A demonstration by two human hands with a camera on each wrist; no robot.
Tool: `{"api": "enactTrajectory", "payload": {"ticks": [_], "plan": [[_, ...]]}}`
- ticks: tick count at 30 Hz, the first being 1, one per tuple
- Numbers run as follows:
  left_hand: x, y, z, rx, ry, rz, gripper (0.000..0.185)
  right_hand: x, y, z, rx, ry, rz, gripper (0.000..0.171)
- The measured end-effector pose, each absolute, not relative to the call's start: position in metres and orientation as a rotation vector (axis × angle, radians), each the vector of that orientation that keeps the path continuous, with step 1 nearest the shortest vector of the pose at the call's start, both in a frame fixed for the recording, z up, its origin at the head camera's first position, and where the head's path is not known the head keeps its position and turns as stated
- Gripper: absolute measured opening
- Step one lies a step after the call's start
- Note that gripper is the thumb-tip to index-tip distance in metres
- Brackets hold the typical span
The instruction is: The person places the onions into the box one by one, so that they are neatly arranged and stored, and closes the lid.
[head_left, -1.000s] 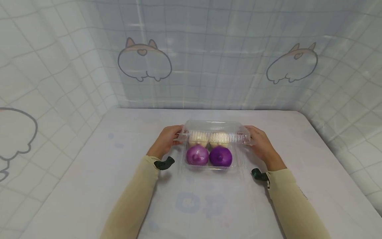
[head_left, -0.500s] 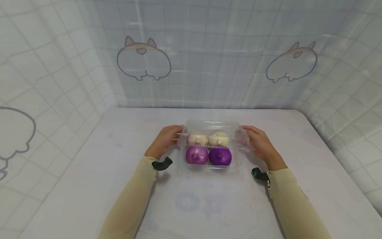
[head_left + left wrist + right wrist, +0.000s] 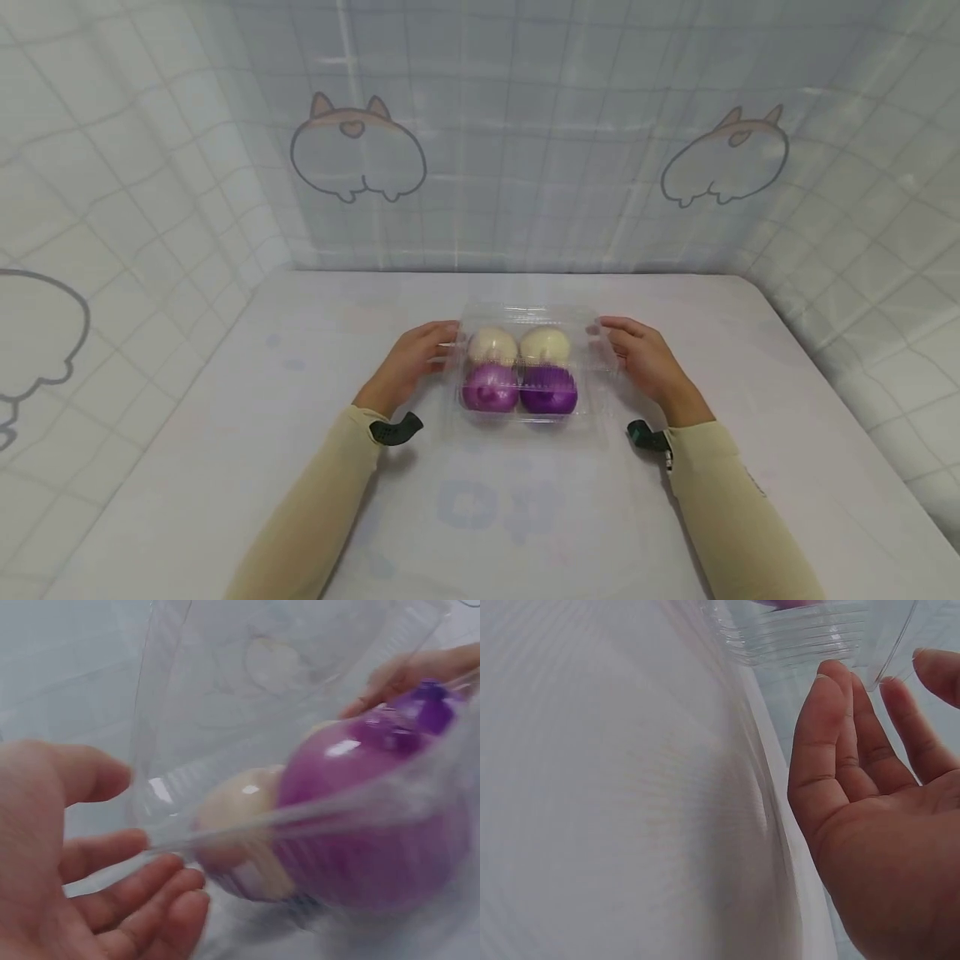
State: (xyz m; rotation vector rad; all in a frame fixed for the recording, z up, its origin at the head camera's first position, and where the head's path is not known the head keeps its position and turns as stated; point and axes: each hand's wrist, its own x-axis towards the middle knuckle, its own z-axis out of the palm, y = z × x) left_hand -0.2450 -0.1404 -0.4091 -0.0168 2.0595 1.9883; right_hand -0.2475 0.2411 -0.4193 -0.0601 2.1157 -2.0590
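Note:
A clear plastic hinged box [image 3: 588, 404] stands mid-table, holding two glossy purple onions [image 3: 490, 390] at the front and two cream-coloured bulbs [image 3: 545, 343] behind them. Its see-through lid [image 3: 528, 314] is hinged at the far side and hangs tilted over the contents, its free edge crossing above the purple onions. At the box's left side is my left hand [image 3: 408, 362], thumb and fingers apart, fingertips [image 3: 142, 838] at the plastic rim. On the right, my right hand [image 3: 647, 358] has loosely bent fingers [image 3: 817, 724] whose tips meet the clear plastic edge. Neither hand visibly pinches it.
The box stands on a white-covered table [image 3: 510, 517] with faint printed patterns. Grid-patterned curtains [image 3: 540, 208] with cartoon animal drawings rise at the back and both sides. A dark wrist strap [image 3: 396, 429] shows at each cuff.
The lid has come down toward me, its free edge passing from above the cream bulbs to above the purple onions. My left hand has shifted slightly left and nearer.

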Motion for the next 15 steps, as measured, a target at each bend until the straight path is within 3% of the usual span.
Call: {"api": "enactTrajectory", "payload": {"ticks": [4, 15], "plan": [[-0.235, -0.139, -0.413, -0.041, 2.051, 2.022, 0.041, -0.247, 0.24, -0.421, -0.056, 2.082, -2.095, 0.043], [-0.231, -0.137, -0.413, -0.011, 2.051, 2.066, 0.045, -0.247, 0.24, -0.42, -0.059, 2.092, -2.116, 0.042]]}}
